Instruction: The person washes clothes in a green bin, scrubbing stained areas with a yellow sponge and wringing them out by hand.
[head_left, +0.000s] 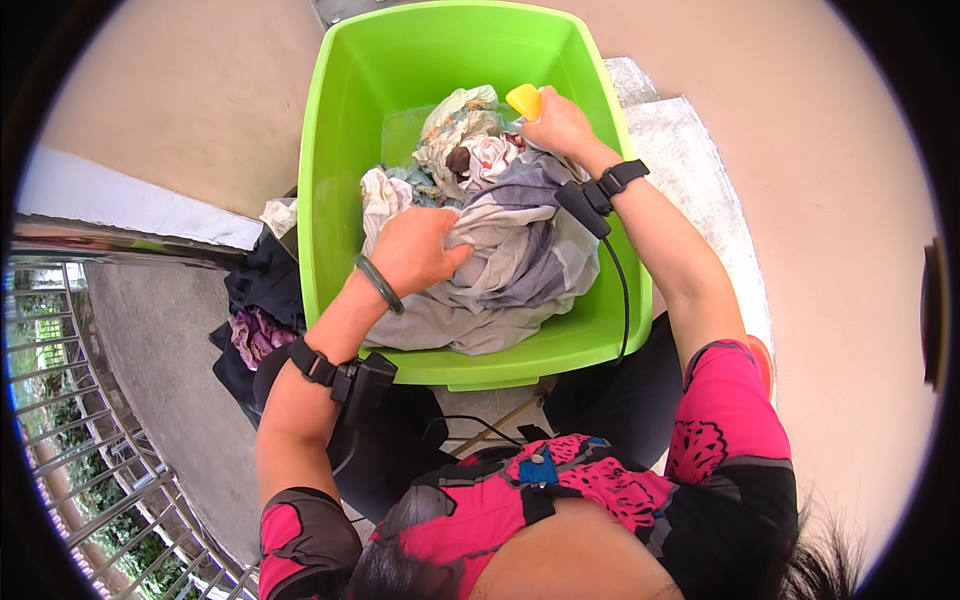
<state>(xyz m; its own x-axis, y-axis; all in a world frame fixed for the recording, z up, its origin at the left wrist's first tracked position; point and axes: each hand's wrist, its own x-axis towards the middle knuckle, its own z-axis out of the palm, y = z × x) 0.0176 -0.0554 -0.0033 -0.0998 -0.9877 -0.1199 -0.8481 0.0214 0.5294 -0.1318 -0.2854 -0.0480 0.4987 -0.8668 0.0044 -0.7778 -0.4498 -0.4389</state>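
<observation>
A large lime-green plastic tub (463, 373) stands before me with crumpled cloths inside. My left hand (420, 249) grips an edge of a wet-looking grey and purple checked cloth (517, 247) between thumb and fingers. In my right hand (559, 127), above the far right part of the heap, is a yellow object (524, 101), perhaps a bar of soap or a brush handle; the fingers hide much of it. Beyond the checked cloth lie a cream patterned cloth (457, 120) and a white cloth with red marks (491, 157). Another whitish cloth (384, 196) is near my left hand.
Dark clothes (262, 274) and a purple lace-like cloth (259, 337) lie outside the tub on the left. A metal railing (112, 457) runs at the lower left. A pale stone slab (686, 172) is right of the tub, beside a beige surface. Cables hang from both wrist devices.
</observation>
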